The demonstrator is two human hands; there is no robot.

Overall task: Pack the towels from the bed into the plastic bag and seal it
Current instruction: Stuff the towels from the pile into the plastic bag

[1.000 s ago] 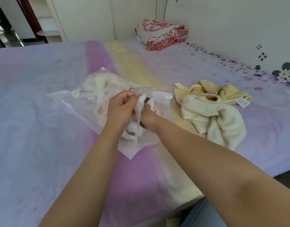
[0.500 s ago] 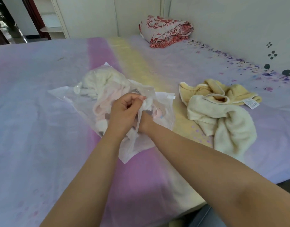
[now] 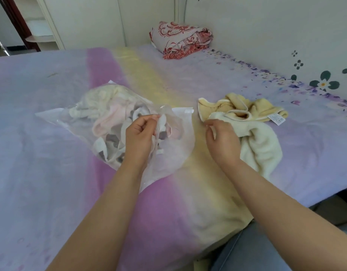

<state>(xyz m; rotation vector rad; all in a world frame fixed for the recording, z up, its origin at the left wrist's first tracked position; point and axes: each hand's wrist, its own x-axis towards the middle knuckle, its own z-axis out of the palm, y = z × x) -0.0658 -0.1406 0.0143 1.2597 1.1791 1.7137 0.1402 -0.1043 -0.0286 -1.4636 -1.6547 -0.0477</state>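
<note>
A clear plastic bag (image 3: 57,117) lies on the bed (image 3: 41,173), stuffed with cream, pink and grey-white towels. My left hand (image 3: 140,133) pinches the bag's upper lip and holds its mouth up. To the right lie a cream towel (image 3: 260,145) and a yellow towel (image 3: 266,108) with a white label, bunched together. My right hand (image 3: 220,140) rests on the left edge of the cream towel, fingers curled at its corner; whether they grip it is unclear.
A folded red-patterned blanket (image 3: 180,39) sits at the far end against the wall. The bed's front edge runs past my knee (image 3: 253,251) at lower right. A wardrobe and doorway stand at the back left.
My right hand has come out of the bag's mouth and moved right to the cream towel. My left hand stays on the bag's lip.
</note>
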